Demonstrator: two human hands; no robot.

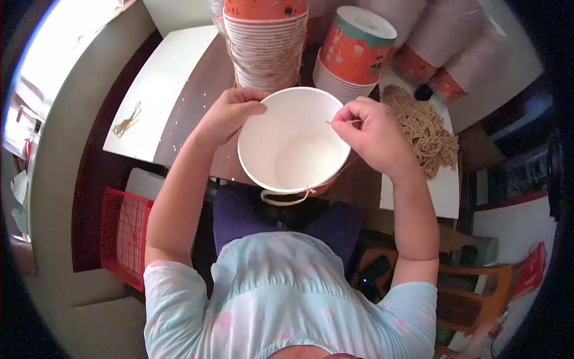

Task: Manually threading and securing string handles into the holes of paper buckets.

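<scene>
The left hand (230, 113) was clamped on the rim of a white-lined bucket (299, 128), tilted at the near edge of the bench (200, 110); the right hand (366, 131) pinched a thin cord (329, 122) by the bucket's right rim. A weak pinch could have let the cord slip; a slack left hold could have tipped the bucket lapward.

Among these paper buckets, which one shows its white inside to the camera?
The single bucket gripped at its rim by the left hand. It opens toward the camera, while the stacked buckets beyond it are nested, their insides hidden.
</scene>
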